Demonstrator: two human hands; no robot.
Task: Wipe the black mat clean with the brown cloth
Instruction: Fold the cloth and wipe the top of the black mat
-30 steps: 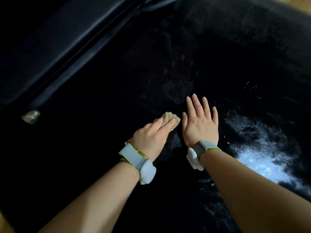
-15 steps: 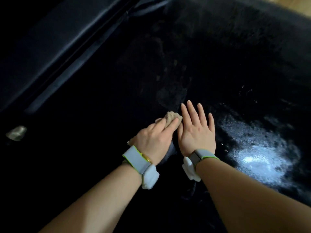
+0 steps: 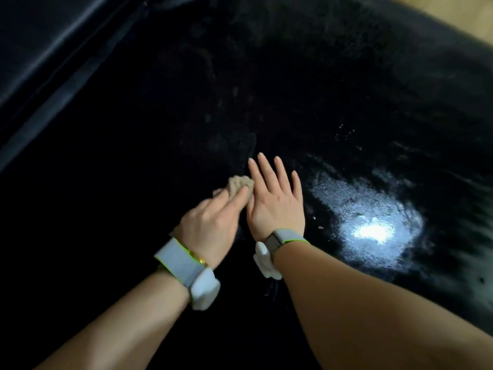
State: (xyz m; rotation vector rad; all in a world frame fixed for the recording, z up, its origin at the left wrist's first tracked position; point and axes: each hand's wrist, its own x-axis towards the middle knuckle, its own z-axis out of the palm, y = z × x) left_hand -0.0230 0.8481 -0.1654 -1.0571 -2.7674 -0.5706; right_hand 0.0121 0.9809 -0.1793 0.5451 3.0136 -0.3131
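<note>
The black mat [image 3: 333, 84] fills most of the view, furry and dark, with a wet shiny patch at the right. My left hand [image 3: 210, 222] grips the bunched brown cloth [image 3: 240, 184] and presses it onto the mat near the centre; only the cloth's tip shows past my fingers. My right hand [image 3: 274, 198] lies flat on the mat just right of the cloth, fingers straight and together, touching my left hand's side.
A dark padded piece of furniture [image 3: 48, 49] runs along the upper left beside the mat. A strip of wooden floor [image 3: 453, 14] shows at the top right corner. A bright light reflection [image 3: 373, 232] sits on the wet patch.
Both hands have stayed together on the mat while the view shifted; the small pale object at the left edge has left the frame, and the bright reflection now lies closer to my right hand.
</note>
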